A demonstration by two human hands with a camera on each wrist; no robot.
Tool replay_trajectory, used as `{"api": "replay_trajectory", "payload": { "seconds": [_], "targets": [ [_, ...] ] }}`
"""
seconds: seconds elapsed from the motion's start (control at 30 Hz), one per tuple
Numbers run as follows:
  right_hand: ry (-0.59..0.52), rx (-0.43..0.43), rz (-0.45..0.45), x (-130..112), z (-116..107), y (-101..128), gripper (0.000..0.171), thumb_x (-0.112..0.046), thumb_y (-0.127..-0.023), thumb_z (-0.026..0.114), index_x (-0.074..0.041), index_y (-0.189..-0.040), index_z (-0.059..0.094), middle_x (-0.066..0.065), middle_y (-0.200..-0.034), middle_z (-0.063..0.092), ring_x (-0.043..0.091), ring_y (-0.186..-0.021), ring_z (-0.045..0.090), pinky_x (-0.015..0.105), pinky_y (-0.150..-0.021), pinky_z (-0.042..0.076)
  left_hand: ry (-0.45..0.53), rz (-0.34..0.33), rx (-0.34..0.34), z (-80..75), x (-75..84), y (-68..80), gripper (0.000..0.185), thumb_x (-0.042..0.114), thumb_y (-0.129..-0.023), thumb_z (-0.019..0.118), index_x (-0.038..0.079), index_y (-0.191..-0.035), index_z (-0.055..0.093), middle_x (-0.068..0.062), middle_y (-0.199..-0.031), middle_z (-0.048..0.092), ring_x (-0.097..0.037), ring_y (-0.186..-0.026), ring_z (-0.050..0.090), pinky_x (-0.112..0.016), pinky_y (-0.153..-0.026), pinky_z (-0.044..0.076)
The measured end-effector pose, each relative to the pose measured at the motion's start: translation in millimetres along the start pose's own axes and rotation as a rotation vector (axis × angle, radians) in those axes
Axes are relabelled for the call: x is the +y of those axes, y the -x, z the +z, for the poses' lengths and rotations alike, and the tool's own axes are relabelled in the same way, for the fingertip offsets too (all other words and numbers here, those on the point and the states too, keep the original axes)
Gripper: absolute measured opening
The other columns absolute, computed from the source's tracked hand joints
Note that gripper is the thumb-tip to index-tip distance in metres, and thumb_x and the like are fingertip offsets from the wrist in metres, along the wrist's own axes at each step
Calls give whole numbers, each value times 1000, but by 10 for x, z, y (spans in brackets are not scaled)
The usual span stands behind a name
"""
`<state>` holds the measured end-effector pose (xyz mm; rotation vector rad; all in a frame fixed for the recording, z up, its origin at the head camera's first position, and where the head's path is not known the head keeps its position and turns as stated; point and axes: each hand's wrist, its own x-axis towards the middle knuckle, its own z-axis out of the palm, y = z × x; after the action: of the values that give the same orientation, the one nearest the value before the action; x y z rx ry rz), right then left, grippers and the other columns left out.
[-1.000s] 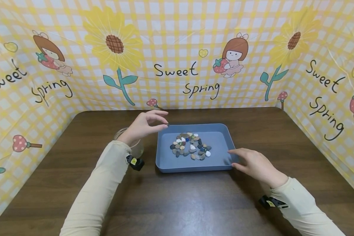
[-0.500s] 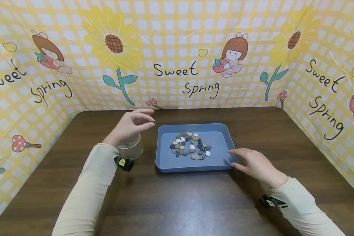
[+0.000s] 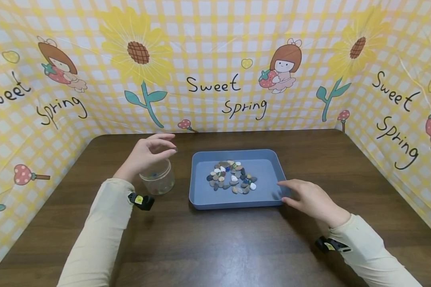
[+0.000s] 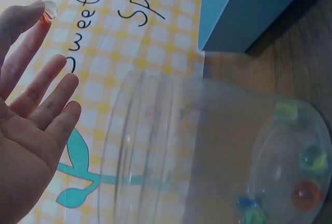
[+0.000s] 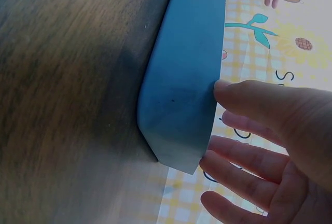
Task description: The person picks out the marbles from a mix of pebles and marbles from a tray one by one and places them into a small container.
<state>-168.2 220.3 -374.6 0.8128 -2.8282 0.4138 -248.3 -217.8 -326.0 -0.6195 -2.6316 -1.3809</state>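
My left hand (image 3: 170, 146) hovers just above a clear glass jar (image 3: 158, 180) and pinches a small reddish glass marble (image 4: 49, 12) at its fingertips. The jar (image 4: 207, 151) holds several coloured marbles (image 4: 306, 193) at its bottom. Right of it stands a blue tray (image 3: 233, 205) with a heap of pebbles and marbles (image 3: 231, 179) in its middle. My right hand (image 3: 283, 191) rests with straight fingers against the tray's near right corner, the thumb (image 5: 228, 86) touching the rim of the tray (image 5: 187, 79).
Everything stands on a dark brown wooden table (image 3: 215, 247). A yellow checked "Sweet Spring" backdrop (image 3: 215, 59) closes off the back and both sides. Bare tabletop lies in front of the tray and to its right.
My left hand has moved left from the tray's far left corner to above the jar, still pinching the marble. The right hand and the tray have stayed put.
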Motion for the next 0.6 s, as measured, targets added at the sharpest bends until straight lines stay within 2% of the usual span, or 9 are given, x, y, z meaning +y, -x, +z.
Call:
{"api": "replay_trajectory", "payload": {
  "seconds": [0.17,0.33,0.6],
  "targets": [
    [1,-3,-1,11,5,-3,41,-18,-81,71,-5,-119,62,13,-114,67,28,-103,65,45,-85,52,-29,-34,20,-57,-58,45,27,27,-85,69,5,-100,70,-8,-136,53,-27,-131,45,-47,-109,35],
    [5,-2,-2,19,9,-6,41,-19,-81,71,-5,-118,63,13,-114,67,28,-103,65,44,-85,52,-69,-35,26,-105,-104,81,27,27,-85,69,5,-101,70,-9,-137,52,-30,-132,43,-53,-108,33],
    [0,5,-5,18,15,-4,40,-18,-81,71,-4,-118,63,13,-114,68,28,-103,65,44,-84,52,-58,-55,21,-125,-160,138,29,26,-86,68,3,-104,69,-10,-138,50,-32,-132,42,-48,-108,35]
  ]
}}
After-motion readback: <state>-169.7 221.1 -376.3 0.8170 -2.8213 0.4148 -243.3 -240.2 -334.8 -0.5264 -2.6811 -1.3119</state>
